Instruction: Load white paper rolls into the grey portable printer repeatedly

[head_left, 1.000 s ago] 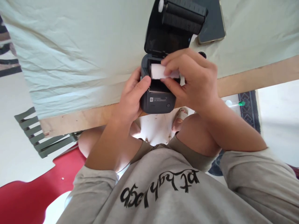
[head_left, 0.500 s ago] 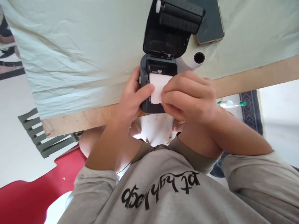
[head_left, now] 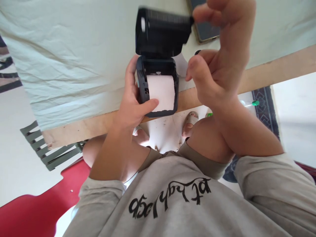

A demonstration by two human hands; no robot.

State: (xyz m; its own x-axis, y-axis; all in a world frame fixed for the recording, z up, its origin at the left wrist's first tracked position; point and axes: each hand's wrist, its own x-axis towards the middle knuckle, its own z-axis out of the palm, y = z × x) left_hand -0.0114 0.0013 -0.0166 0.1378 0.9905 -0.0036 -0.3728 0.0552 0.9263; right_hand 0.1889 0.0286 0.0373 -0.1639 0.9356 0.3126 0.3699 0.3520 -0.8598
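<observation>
A small dark receipt printer (head_left: 160, 114) sits at the table's front edge, its black lid (head_left: 163, 38) swung up. White paper (head_left: 163, 90) lies over the inside and reaches toward the front rim. My left hand (head_left: 130, 102) is wrapped round the printer's left side, its thumb pressing on the paper. To the right, my right hand (head_left: 222, 65) has its fingers spread, with a fingertip at the upper right corner of the lid. Partly behind that hand is a white paper roll (head_left: 181, 64) on the cloth.
A phone (head_left: 206, 31) lies on the pale cloth (head_left: 86, 49) beyond my right hand. Below the wooden table edge (head_left: 271, 70), a green-capped bottle (head_left: 255, 103) shows near a patterned rug (head_left: 265, 112). A red chair (head_left: 37, 204) stands at lower left.
My right hand has left the paper and moved up to the lid, its fingers spreading. The printer sits slightly further left in view, with more of the paper showing. My left hand keeps its hold.
</observation>
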